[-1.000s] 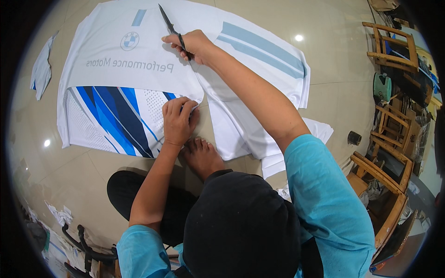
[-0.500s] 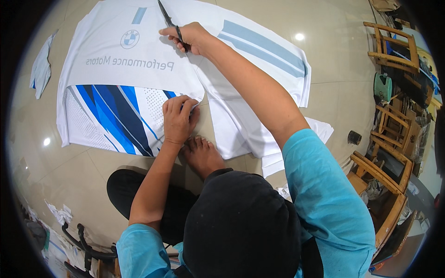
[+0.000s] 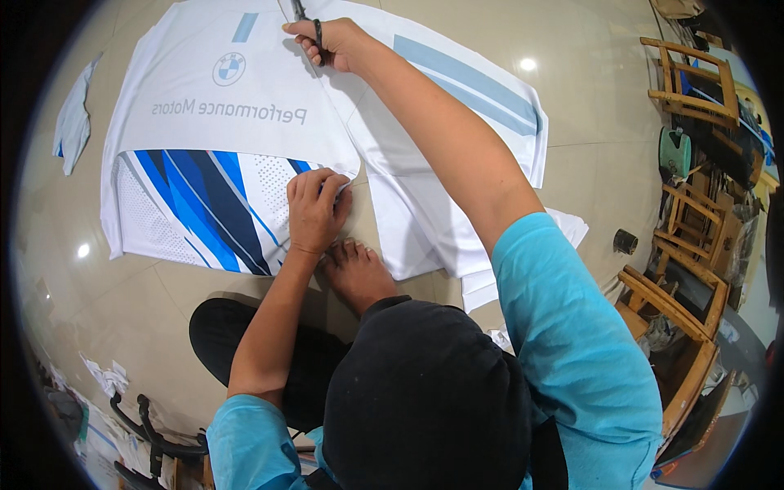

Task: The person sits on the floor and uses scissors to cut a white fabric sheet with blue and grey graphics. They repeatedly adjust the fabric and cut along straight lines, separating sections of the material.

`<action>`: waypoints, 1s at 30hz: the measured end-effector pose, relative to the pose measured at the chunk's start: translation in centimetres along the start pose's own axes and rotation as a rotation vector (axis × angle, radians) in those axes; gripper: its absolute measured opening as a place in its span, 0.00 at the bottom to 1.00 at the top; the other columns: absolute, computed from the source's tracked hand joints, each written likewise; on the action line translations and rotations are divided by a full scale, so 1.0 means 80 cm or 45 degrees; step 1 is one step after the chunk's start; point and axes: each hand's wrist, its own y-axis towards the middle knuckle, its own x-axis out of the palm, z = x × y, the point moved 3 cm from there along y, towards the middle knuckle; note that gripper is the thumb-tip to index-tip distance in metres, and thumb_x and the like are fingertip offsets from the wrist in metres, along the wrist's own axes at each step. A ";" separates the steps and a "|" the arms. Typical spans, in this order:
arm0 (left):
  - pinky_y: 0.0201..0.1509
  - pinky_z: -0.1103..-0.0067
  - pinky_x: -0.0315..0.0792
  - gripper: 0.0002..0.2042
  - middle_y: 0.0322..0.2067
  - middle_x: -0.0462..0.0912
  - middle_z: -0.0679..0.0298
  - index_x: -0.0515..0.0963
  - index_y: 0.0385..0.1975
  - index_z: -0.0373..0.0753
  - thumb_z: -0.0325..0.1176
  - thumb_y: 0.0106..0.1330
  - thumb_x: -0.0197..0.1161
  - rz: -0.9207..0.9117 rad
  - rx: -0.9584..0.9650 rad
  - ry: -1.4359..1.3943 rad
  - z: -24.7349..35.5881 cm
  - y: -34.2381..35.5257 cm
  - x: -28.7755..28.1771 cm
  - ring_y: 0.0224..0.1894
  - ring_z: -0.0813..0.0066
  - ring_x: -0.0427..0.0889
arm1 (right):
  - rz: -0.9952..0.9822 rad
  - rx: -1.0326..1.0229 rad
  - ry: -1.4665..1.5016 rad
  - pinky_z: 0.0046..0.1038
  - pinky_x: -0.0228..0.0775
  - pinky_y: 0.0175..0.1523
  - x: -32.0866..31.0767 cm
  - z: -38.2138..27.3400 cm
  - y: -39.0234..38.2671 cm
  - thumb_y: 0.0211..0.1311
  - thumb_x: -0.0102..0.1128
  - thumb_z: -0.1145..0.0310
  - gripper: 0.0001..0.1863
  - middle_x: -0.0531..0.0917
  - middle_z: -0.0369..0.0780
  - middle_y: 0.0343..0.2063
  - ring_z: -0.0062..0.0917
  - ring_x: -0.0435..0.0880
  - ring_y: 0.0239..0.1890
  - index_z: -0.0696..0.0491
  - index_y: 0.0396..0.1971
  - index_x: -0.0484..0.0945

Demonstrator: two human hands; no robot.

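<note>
A large white printed fabric sheet [image 3: 204, 139] with blue stripes lies flat on the tiled floor. My right hand [image 3: 331, 42] is stretched far forward, gripping black-handled scissors [image 3: 300, 16] whose blades cut into the fabric near the top edge of the view. A cut line runs from there back toward me, splitting off a second white piece [image 3: 441, 163] with pale blue bars on the right. My left hand [image 3: 314, 208] presses flat on the fabric's near edge beside the cut. My bare foot [image 3: 355, 273] rests just below that hand.
Wooden chair frames [image 3: 678, 269] are stacked along the right side, with a small dark cylinder [image 3: 625, 241] on the floor near them. A fabric scrap [image 3: 73, 122] lies at far left. Paper scraps [image 3: 106, 376] and a black chair base [image 3: 155, 433] sit at lower left.
My right hand has pushed the scissors farther away from me along the cut. The left hand has stayed pressed on the fabric.
</note>
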 end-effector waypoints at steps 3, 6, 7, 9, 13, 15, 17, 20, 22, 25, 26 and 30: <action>0.61 0.64 0.69 0.11 0.45 0.83 0.66 0.85 0.46 0.46 0.31 0.66 0.77 0.003 -0.017 0.008 0.000 -0.003 -0.004 0.50 0.62 0.82 | 0.243 -0.213 -0.362 0.28 0.76 0.26 -0.015 -0.012 -0.019 0.58 0.89 0.58 0.21 0.86 0.40 0.23 0.22 0.84 0.22 0.58 0.24 0.86; 0.61 0.63 0.69 0.10 0.44 0.83 0.65 0.85 0.45 0.46 0.32 0.67 0.77 -0.021 -0.007 -0.005 0.001 -0.001 -0.001 0.50 0.61 0.81 | 0.573 -0.518 -0.922 0.42 0.82 0.38 -0.069 -0.009 -0.030 0.54 0.89 0.48 0.28 0.90 0.45 0.25 0.37 0.90 0.28 0.59 0.24 0.85; 0.60 0.63 0.69 0.09 0.43 0.83 0.65 0.85 0.45 0.45 0.32 0.68 0.76 -0.042 -0.026 -0.004 0.002 0.000 -0.004 0.49 0.61 0.81 | 0.688 -0.627 -1.089 0.44 0.82 0.40 -0.086 -0.008 -0.042 0.53 0.89 0.46 0.29 0.90 0.45 0.26 0.41 0.90 0.29 0.59 0.25 0.85; 0.59 0.62 0.69 0.09 0.42 0.83 0.64 0.85 0.45 0.45 0.32 0.69 0.75 -0.084 -0.053 -0.011 0.006 0.005 -0.010 0.48 0.60 0.81 | 0.783 -0.763 -1.112 0.47 0.81 0.47 -0.126 0.001 -0.068 0.52 0.89 0.49 0.29 0.89 0.49 0.29 0.48 0.89 0.36 0.60 0.30 0.83; 0.58 0.61 0.70 0.07 0.40 0.83 0.63 0.83 0.44 0.44 0.31 0.70 0.74 -0.259 -0.112 -0.009 0.011 0.009 -0.023 0.48 0.59 0.82 | 0.942 -0.973 -1.460 0.48 0.76 0.51 -0.200 0.039 -0.133 0.56 0.88 0.51 0.28 0.85 0.50 0.37 0.49 0.84 0.44 0.60 0.36 0.82; 0.57 0.61 0.70 0.06 0.40 0.83 0.63 0.83 0.43 0.44 0.31 0.71 0.73 -0.357 -0.118 0.005 0.011 0.008 -0.032 0.48 0.59 0.83 | 0.964 -1.181 -1.526 0.48 0.76 0.51 -0.230 0.063 -0.168 0.59 0.87 0.53 0.26 0.85 0.49 0.37 0.49 0.83 0.43 0.59 0.37 0.82; 0.57 0.60 0.71 0.06 0.40 0.84 0.62 0.82 0.43 0.43 0.31 0.71 0.72 -0.443 -0.135 -0.044 0.011 0.004 -0.038 0.49 0.57 0.83 | 0.977 -1.064 -1.506 0.47 0.76 0.50 -0.257 0.087 -0.203 0.63 0.84 0.55 0.23 0.85 0.48 0.36 0.49 0.83 0.43 0.58 0.37 0.82; 0.55 0.59 0.73 0.06 0.40 0.85 0.60 0.83 0.43 0.42 0.31 0.71 0.71 -0.554 -0.157 -0.125 0.017 -0.001 -0.046 0.49 0.53 0.84 | 1.134 -0.975 -1.484 0.46 0.76 0.47 -0.306 0.123 -0.250 0.66 0.80 0.58 0.19 0.85 0.46 0.34 0.46 0.85 0.39 0.58 0.39 0.84; 0.54 0.57 0.74 0.06 0.40 0.85 0.58 0.83 0.43 0.42 0.31 0.71 0.71 -0.636 -0.150 -0.171 0.026 -0.004 -0.050 0.49 0.50 0.84 | 1.258 -0.905 -1.450 0.46 0.77 0.45 -0.338 0.142 -0.287 0.66 0.80 0.59 0.17 0.86 0.45 0.33 0.45 0.86 0.38 0.57 0.41 0.85; 0.54 0.56 0.75 0.05 0.41 0.86 0.55 0.83 0.42 0.40 0.30 0.71 0.70 -0.777 -0.100 -0.201 0.044 -0.017 -0.057 0.49 0.46 0.84 | 1.415 -0.736 -1.362 0.45 0.77 0.45 -0.384 0.174 -0.336 0.63 0.80 0.61 0.17 0.87 0.45 0.34 0.44 0.86 0.37 0.57 0.43 0.86; 0.54 0.56 0.76 0.05 0.42 0.86 0.54 0.83 0.42 0.40 0.30 0.71 0.69 -0.821 -0.058 -0.214 0.050 -0.025 -0.057 0.50 0.46 0.84 | 1.472 -0.675 -1.342 0.45 0.78 0.46 -0.398 0.185 -0.353 0.62 0.80 0.62 0.17 0.87 0.45 0.34 0.44 0.87 0.37 0.57 0.44 0.87; 0.55 0.56 0.76 0.07 0.42 0.85 0.54 0.84 0.43 0.40 0.30 0.68 0.71 -1.036 0.079 -0.423 0.077 -0.050 -0.077 0.50 0.44 0.83 | 1.723 -0.426 -1.243 0.45 0.79 0.49 -0.441 0.223 -0.408 0.59 0.80 0.66 0.16 0.88 0.45 0.35 0.44 0.87 0.39 0.58 0.44 0.87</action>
